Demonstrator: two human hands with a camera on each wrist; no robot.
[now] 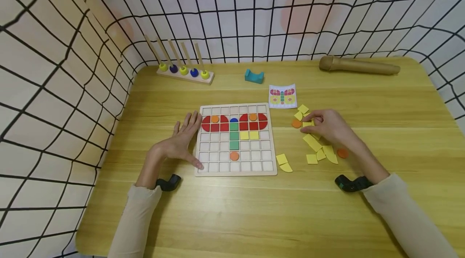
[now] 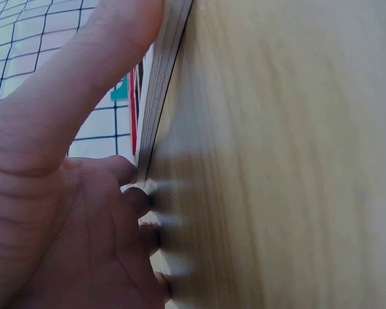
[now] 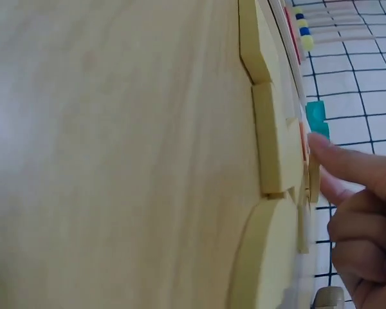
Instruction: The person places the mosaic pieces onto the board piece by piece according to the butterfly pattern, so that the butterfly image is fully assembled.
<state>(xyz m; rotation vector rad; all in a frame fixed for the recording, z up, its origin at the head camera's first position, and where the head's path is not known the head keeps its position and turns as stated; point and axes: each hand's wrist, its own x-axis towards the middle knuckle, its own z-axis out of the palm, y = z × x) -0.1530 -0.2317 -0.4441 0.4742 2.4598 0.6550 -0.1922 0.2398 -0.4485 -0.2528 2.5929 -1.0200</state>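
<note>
Taking the board (image 1: 256, 165) as the centre of the clock, two yellow pieces (image 1: 281, 159) lie nearest, toward four. At nine, the left hand (image 1: 176, 143), fingers spread wide, touches the board's edge, perhaps so that it does not slide. Toward three, the right hand (image 1: 331, 126) has thumb and index finger narrow and seems to pinch a yellow tile (image 1: 307, 124), among loose yellow pieces (image 1: 312, 143) within easy reach. Red pieces (image 1: 254, 126) and green tiles (image 1: 234, 135) sit in the grid. Between one and two lies the picture card (image 1: 282, 103), face up, I think for easy looking. Farther are the teal block (image 1: 254, 76) after twelve, the bead rack (image 1: 185, 75) near eleven, the wooden stick (image 1: 363, 66) at two
</note>
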